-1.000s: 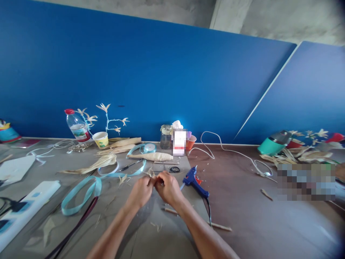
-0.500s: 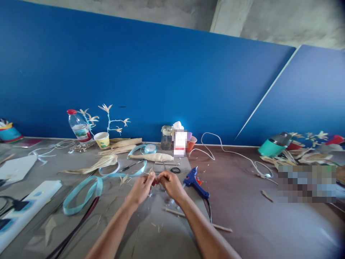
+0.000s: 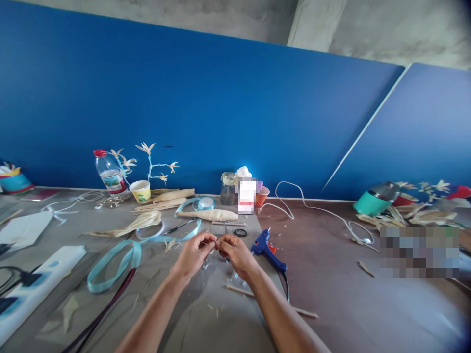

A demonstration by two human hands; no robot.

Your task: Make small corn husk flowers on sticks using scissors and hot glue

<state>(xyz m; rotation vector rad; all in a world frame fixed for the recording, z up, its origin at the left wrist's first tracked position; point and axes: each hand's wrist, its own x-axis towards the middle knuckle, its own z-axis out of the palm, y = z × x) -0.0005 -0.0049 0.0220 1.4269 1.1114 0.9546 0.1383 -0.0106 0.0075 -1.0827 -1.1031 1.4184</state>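
Observation:
My left hand [image 3: 195, 252] and my right hand [image 3: 233, 250] meet above the grey mat, fingertips pinched together. Whatever sits between them is too small to make out. Just right of my right hand lies a blue glue gun [image 3: 265, 248] with its nozzle pointing up and away. A black ring [image 3: 240, 233] is on the mat beyond my right hand. Past my fingers lies a corn husk bundle [image 3: 211, 214]. Light blue ribbon [image 3: 115, 267] loops on the mat to the left of my left hand, and a small husk scrap [image 3: 169, 246] lies nearer to it.
A white power strip [image 3: 44, 289] lies at the left. Along the blue partition [image 3: 221, 108] stand a bottle [image 3: 109, 174], a yellow cup [image 3: 140, 191], husk flowers [image 3: 149, 162] and a glass jar [image 3: 228, 189]. A teal container [image 3: 375, 198] and a white cable [image 3: 312, 206] are at the right.
Both hands stay in almost the same place. My left fingers have curled over and the fingertips of both hands now meet in a pinch.

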